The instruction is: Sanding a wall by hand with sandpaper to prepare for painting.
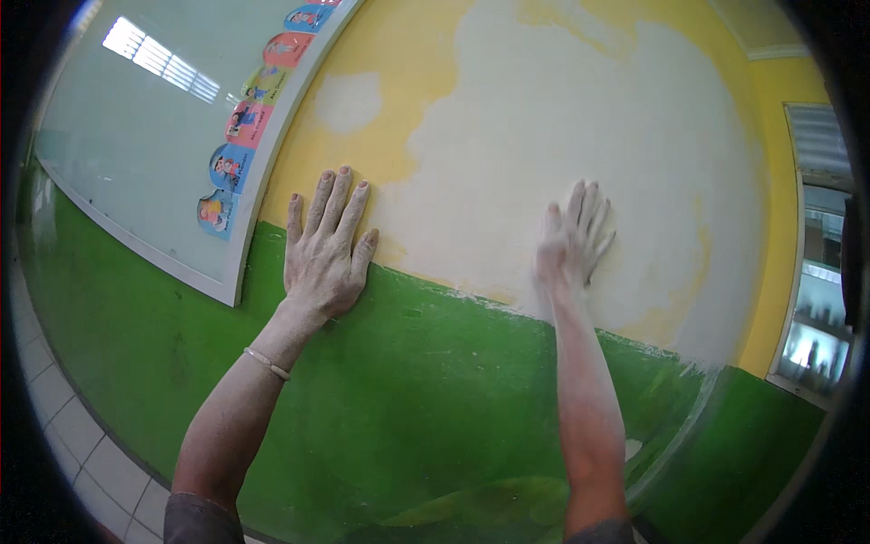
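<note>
Nearest you are the dark cuffs of your sleeves (201,519), below both hands, with your powder-dusted forearms reaching up from them; a pale bracelet (267,364) circles the left wrist. Your left hand (328,249) is open, fingers spread and apparently flat on the wall, straddling the paint line: fingertips over yellow paint (399,63), heel over the green lower wall (408,390). It grips nothing visible, and that flat pose suggests a steadying brace. Your right hand (569,245) has its fingers extended over the large white patch (562,109), likely to spread contact across the surface; blur hides whether anything thin lies under the palm. The patch stretches above and around that hand, its ragged lower edge meeting the green just below the wrist.

A smaller white spot (349,102) lies above your left fingers. Just left of that hand, the whiteboard frame (258,190) limits sideways room, with colourful cut-outs (232,168) along the board's edge. Floor tiles (77,426) show low and left of it. Well right of your right hand is a window (816,308).
</note>
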A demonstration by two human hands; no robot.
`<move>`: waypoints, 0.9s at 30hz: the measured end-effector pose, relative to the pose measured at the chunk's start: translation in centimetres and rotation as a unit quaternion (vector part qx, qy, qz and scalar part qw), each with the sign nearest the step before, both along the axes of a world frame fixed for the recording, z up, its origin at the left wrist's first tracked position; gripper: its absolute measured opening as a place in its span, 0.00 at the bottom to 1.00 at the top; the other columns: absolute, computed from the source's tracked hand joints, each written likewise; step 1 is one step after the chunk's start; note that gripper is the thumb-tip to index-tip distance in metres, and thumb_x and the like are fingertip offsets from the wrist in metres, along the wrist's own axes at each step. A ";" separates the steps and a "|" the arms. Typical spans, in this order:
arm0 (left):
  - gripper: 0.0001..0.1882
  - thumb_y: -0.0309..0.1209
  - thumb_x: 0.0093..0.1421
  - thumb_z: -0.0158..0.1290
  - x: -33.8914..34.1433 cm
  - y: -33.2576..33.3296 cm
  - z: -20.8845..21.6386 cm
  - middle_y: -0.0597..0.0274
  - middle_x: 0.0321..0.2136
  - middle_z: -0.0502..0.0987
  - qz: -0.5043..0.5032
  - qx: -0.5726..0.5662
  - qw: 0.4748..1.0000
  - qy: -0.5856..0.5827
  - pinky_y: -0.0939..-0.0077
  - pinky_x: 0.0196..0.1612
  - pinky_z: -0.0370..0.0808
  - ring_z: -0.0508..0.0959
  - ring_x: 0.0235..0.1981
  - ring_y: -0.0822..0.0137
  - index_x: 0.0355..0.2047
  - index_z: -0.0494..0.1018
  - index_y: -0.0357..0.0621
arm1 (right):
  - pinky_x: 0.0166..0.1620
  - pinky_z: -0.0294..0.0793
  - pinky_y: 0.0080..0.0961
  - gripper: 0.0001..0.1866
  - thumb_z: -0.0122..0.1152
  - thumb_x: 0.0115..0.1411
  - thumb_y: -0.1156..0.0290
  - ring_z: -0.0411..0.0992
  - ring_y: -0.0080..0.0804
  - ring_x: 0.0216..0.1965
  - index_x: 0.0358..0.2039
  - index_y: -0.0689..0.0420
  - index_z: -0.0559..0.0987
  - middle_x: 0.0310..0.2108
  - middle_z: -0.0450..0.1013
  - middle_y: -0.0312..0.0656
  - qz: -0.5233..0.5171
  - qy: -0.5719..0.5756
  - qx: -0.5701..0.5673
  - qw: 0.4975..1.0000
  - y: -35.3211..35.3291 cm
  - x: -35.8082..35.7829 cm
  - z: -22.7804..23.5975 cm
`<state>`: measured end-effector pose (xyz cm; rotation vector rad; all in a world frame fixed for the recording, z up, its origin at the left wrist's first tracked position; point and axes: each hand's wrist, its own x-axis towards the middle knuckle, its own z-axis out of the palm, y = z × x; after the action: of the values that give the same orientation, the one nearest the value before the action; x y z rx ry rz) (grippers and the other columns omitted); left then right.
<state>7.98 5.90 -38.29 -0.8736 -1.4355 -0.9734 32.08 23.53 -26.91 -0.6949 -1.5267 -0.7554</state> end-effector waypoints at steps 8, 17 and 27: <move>0.29 0.35 0.70 0.45 -1.8 0.1 -0.3 0.55 0.73 0.55 -0.019 0.062 0.998 -0.015 0.52 0.75 0.41 0.50 0.76 0.57 0.70 0.60 0.45 | 0.75 0.27 0.57 0.36 0.40 0.73 0.50 0.33 0.43 0.78 0.75 0.52 0.50 0.78 0.40 0.37 0.078 -0.140 0.115 0.980 -7.8 -12.1 -3.7; 0.26 0.32 0.69 0.47 -1.5 0.6 -0.9 0.54 0.72 0.57 -0.041 0.077 0.996 0.019 0.52 0.75 0.44 0.53 0.75 0.57 0.66 0.64 0.43 | 0.74 0.29 0.60 0.35 0.41 0.73 0.50 0.35 0.45 0.78 0.75 0.51 0.53 0.78 0.43 0.37 0.043 -0.079 0.117 0.989 -5.4 -10.4 -0.6; 0.29 0.34 0.70 0.42 -2.9 -0.4 -0.8 0.53 0.74 0.52 -0.029 0.044 0.999 -0.001 0.54 0.76 0.39 0.47 0.76 0.57 0.71 0.57 0.42 | 0.75 0.30 0.59 0.35 0.43 0.72 0.50 0.36 0.42 0.78 0.75 0.51 0.53 0.78 0.43 0.37 0.148 -0.260 0.133 0.945 -7.5 -13.8 -7.0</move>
<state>5.09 5.47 -39.04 -0.8530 -1.3649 -1.0727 18.27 15.99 -33.88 -0.0506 -1.9003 -0.9361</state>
